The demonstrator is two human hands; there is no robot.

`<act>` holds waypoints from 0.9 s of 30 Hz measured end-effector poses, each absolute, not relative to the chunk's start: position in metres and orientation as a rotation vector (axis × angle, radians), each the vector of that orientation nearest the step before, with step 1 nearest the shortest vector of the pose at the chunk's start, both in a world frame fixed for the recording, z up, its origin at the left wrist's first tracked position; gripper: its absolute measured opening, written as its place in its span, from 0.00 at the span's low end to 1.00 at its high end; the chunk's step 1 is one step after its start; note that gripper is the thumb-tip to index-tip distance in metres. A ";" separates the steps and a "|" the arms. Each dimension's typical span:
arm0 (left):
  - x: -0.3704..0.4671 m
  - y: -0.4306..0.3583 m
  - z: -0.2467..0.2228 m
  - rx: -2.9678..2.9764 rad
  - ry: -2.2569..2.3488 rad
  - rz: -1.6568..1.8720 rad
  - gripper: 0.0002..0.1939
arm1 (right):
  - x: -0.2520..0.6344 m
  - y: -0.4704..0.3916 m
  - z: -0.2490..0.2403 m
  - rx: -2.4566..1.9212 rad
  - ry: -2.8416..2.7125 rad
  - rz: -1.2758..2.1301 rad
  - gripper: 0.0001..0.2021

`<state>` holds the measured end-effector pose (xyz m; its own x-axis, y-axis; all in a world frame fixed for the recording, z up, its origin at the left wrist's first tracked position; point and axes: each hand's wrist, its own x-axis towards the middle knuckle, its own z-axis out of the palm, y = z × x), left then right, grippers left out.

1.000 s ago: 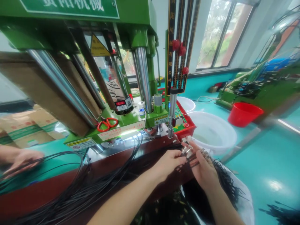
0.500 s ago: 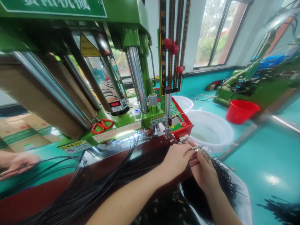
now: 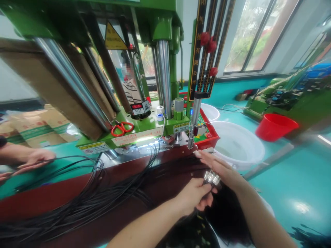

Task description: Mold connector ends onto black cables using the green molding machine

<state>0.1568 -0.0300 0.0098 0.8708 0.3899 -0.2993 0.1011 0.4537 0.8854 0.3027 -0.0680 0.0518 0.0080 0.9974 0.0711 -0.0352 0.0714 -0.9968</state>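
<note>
My left hand is closed around a bunch of silver metal connectors just off the front edge of the brown bench. Beside and above the bunch is my right hand, its fingers stretched out flat towards the bench's right end. Whether its palm touches the connectors I cannot make out. Black cables lie in a long bundle along the bench, and some run up into the lit metal mould area of the green press.
At the left are another person's hands near the cables. Orange-handled scissors lie on the press. A red control box, a white tub and a red bucket stand to the right. Cardboard boxes sit behind.
Both hands were together on the connectors at the bench's right end. The left hand has drawn the bunch nearer, and the right hand has opened out flat. The view has shifted slightly.
</note>
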 end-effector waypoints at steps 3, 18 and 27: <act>0.153 -0.031 0.007 0.997 0.546 0.256 0.19 | 0.294 -0.052 0.064 -1.380 -1.576 1.407 0.23; 0.110 -0.016 -0.011 0.741 0.721 0.533 0.20 | 0.250 0.023 0.039 -1.327 -2.213 1.237 0.22; 0.076 0.013 -0.018 0.743 0.837 0.832 0.18 | 0.245 0.109 -0.007 -2.011 -2.207 0.149 0.15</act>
<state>0.0763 0.0125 -0.0184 0.4094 0.8511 -0.3288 -0.3236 0.4724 0.8199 0.2452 0.1088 -0.0066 -0.0887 0.9950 0.0452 0.9800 0.0953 -0.1747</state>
